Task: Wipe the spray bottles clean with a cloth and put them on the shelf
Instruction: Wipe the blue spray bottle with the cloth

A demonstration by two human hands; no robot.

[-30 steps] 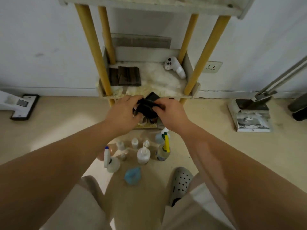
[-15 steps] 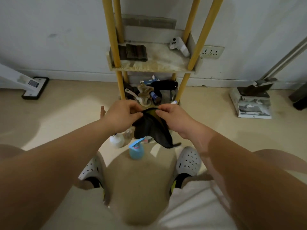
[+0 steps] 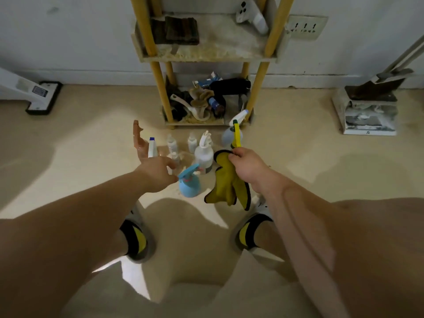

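Yellow cloth [image 3: 226, 187] hangs pinched in the right hand [image 3: 246, 166]; the left hand [image 3: 156, 173], loosely open and empty, nears the blue spray bottle [image 3: 189, 182], and a careless reach could topple the crowded neighbours.

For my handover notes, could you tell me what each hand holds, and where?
The right hand grips the yellow cloth by its upper edge; the left hand holds nothing.

Right hand [image 3: 246, 167] grips yellow cloth [image 3: 226, 187]; left hand [image 3: 158, 172] seemingly nears blue spray bottle [image 3: 189, 183].
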